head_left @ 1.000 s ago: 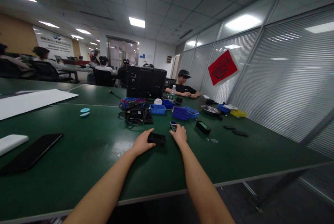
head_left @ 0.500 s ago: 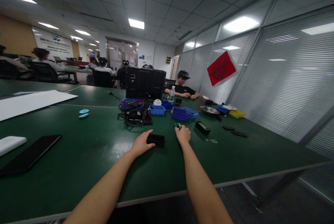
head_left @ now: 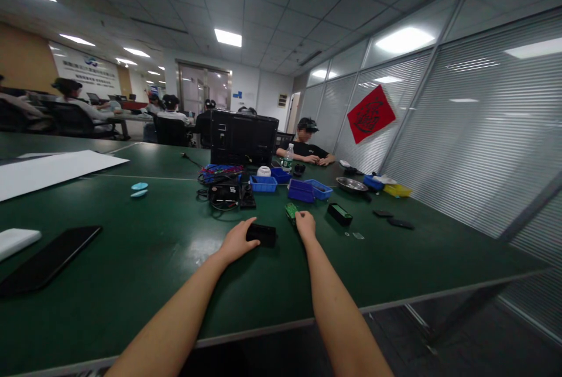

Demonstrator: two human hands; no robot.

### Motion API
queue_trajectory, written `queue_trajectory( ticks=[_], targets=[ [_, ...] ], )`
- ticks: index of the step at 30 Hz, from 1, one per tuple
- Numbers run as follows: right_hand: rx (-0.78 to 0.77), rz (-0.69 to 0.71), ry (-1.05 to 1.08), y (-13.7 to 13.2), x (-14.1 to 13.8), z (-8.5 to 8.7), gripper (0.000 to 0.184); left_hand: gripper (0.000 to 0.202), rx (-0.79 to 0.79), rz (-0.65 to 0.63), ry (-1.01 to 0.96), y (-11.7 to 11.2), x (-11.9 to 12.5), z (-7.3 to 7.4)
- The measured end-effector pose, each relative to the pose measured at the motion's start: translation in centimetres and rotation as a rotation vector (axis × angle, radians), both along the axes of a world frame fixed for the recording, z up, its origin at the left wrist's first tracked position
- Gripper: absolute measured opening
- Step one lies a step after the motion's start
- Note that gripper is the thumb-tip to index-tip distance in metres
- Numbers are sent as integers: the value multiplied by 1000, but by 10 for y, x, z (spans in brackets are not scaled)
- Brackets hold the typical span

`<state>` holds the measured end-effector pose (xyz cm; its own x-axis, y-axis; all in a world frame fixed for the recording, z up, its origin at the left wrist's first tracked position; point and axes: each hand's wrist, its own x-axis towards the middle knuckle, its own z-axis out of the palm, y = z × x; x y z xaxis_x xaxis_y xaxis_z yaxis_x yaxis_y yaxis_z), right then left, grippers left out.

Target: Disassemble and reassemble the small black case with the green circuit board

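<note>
My left hand (head_left: 238, 242) grips the left end of a black open-topped box (head_left: 264, 236), thumb along the near side, on the green table (head_left: 246, 295). To its right, my right hand (head_left: 305, 225) holds a green circuit board (head_left: 290, 212) by its right edge, the board tilted with its face showing. Its fingertips are partly hidden. Farther right stands a second black case (head_left: 339, 213) with a green board inside. A small ring (head_left: 346, 234) and a clear flat piece (head_left: 359, 236) lie beside that case.
Blue bins (head_left: 263, 184), tangled cables (head_left: 222, 175) and a black monitor (head_left: 243, 138) stand ahead. A metal bowl (head_left: 352, 184) and dark flat pieces (head_left: 400, 223) are at right. A black slab (head_left: 52, 260) lies at left. Across the table sits a person (head_left: 309, 146).
My right hand has turned the circuit board so its green face shows, shifting it slightly left. My left hand stays on the black box.
</note>
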<state>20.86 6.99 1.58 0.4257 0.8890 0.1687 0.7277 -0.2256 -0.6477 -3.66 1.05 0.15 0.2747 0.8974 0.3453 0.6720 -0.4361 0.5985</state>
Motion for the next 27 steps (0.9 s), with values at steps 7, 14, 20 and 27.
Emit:
queue_trajectory(
  ticks=[7,14,20,27],
  targets=[
    [12,-95,-190,-7,-3,1,49,71,-19,-6,3,-3,1,4],
    [11,-129,-249,-10,-3,1,50,72,-24,2,-34,1,0,1],
    [-20,-137,-274,-7,3,1,42,77,-7,20,-72,8,-3,-4],
    [39,69,38,-3,-2,0,34,82,-81,27,-89,6,-3,0]
  ],
)
